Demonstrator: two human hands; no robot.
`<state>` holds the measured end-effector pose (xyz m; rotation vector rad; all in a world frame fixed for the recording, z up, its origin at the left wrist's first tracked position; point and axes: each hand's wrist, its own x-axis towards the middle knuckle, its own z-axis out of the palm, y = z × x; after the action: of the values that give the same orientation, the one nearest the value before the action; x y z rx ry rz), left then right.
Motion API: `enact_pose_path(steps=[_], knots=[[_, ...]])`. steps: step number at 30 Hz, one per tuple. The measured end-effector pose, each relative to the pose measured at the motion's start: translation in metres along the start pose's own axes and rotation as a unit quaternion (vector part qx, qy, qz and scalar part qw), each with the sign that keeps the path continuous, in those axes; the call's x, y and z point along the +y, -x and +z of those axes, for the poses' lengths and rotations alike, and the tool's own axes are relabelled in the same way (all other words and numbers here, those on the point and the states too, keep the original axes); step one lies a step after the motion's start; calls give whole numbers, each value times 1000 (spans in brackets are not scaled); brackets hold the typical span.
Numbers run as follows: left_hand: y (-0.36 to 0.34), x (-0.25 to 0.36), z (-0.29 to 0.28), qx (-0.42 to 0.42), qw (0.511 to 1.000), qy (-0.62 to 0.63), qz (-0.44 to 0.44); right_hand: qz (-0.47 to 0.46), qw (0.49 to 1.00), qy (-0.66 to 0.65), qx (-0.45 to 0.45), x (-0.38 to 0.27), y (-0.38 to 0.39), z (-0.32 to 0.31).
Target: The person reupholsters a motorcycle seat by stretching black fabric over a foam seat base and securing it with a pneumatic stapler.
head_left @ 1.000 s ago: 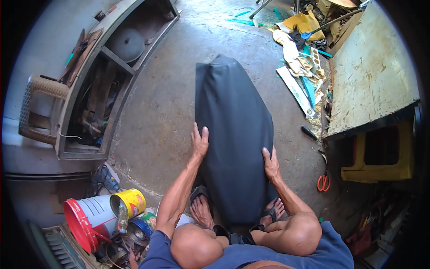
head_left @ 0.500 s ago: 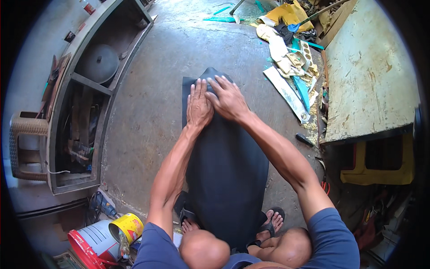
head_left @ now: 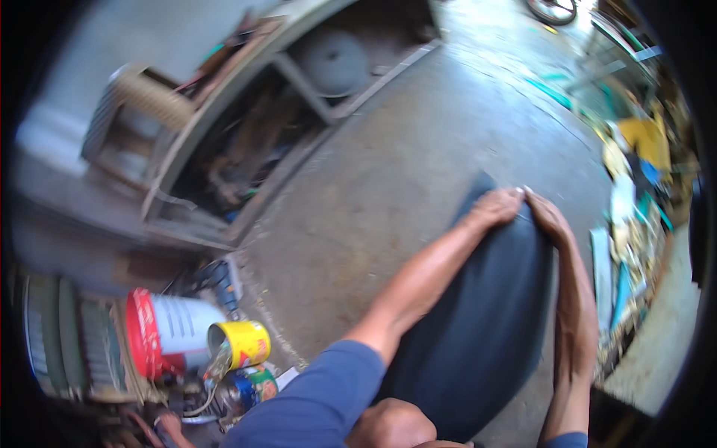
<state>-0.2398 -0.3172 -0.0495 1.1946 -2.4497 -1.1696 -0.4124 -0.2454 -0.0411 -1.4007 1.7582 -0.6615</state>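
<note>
A long, black, seat-shaped piece with a smooth cover (head_left: pixel 478 321) lies lengthwise in front of me, over my knees' side of the floor, with a narrower far end. My left hand (head_left: pixel 499 205) is closed on the cover at that far end, fingertips pinched near its top edge. Beside it, my right hand (head_left: pixel 547 215) curves round the right side of the same end, fingers gripping the cover. Motion blur softens both hands. A dark flap of the material sticks out past my left hand.
A low cabinet (head_left: pixel 328 116) with a round lid and a woven stool (head_left: pixel 131 134) line the left wall. A bucket (head_left: pixel 179 332), yellow can (head_left: pixel 250 343) and power drill (head_left: pixel 224 287) sit lower left. Foam scraps (head_left: pixel 624 201) and a pale board (head_left: pixel 646 328) are right. A wheel (head_left: pixel 553 11) stands far back.
My hands went from the sides to lying on the far end, and are now closed on its tip. My view has swung and tilted, shifting the scene rightward.
</note>
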Motion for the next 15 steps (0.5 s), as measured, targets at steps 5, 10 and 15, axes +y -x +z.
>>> enact_pose_path(steps=[5, 10, 15], knots=[[-27, -9, 12, -28, 998, 45, -46, 79, 996, 1, 31, -11, 10, -10], [-55, -57, 30, 3, 991, 130, -17, 133, 984, -113, 26, 14, -10, -9], [-30, -45, -4, 79, 989, 51, -118, 101, 978, -175, 53, 11, -21, 5]])
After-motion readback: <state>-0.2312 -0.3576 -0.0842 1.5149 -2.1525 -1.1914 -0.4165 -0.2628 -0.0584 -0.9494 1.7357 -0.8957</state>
